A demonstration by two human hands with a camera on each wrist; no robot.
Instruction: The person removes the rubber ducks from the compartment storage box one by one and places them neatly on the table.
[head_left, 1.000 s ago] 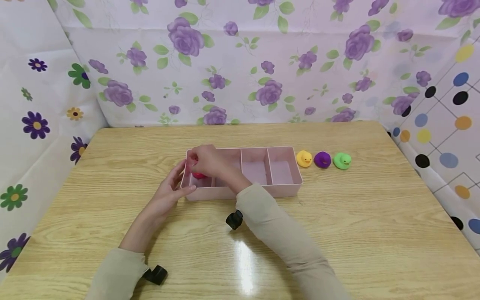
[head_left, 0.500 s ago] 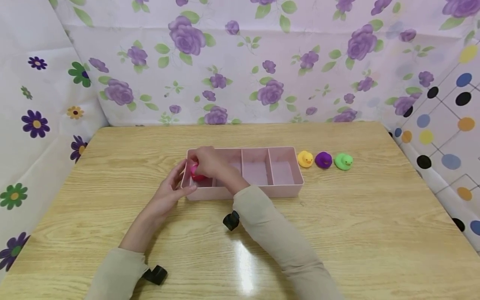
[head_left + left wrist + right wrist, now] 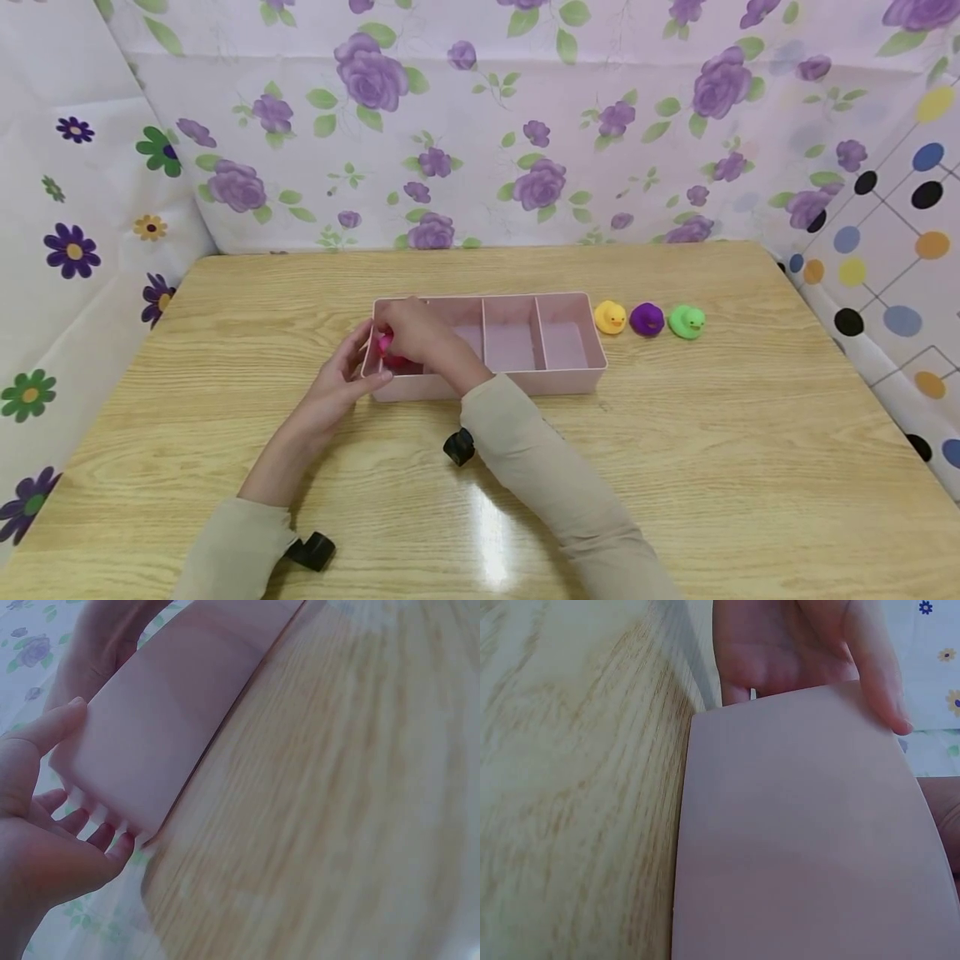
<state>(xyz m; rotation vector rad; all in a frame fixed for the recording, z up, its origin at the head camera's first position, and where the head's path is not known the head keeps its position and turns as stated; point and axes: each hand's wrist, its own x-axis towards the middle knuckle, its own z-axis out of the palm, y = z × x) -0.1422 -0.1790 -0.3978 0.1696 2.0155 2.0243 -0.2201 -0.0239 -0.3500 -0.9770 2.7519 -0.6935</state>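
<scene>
A long pale pink box (image 3: pixel 487 384) with dividers stands on the wooden table. My left hand (image 3: pixel 333 385) holds its left end, the thumb over the front rim and the fingers against the end wall, as the left wrist view (image 3: pixel 45 825) also shows. My right hand (image 3: pixel 423 333) reaches down into the leftmost compartment, its curled fingers on a small rounded pinkish-red thing (image 3: pixel 386 343). Most of that thing is hidden by the hand and the box wall. In the right wrist view the box's front wall (image 3: pixel 802 825) blocks sight of the right fingers.
Right of the box, a yellow rubber duck (image 3: pixel 611 317), a purple duck (image 3: pixel 647 320) and a green duck (image 3: pixel 686 322) stand in a row on the table (image 3: pixel 750 433). Flowered cloth (image 3: pixel 480 125) hangs behind the table's far edge.
My right hand has shifted slightly within the leftmost compartment, its wrist and sleeve moving a little left and toward me. My left hand and the ducks on the table stay in place.
</scene>
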